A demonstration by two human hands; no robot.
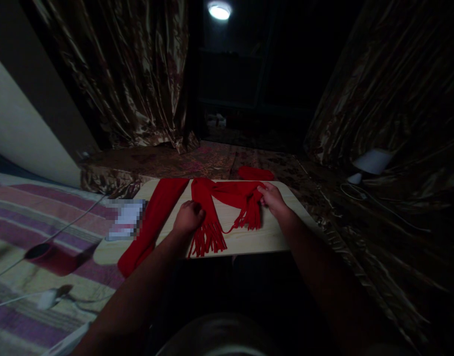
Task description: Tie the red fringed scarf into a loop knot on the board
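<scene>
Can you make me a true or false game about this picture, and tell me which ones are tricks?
The right hand is holding red cloth. True.
The tabletop is bright blue. False: it is pale wood.
The red cloth has a fringe. True.
The white lampshade is on the picture's left side. False: it is on the right side.
The bedding left of the table has stripes. True.
</scene>
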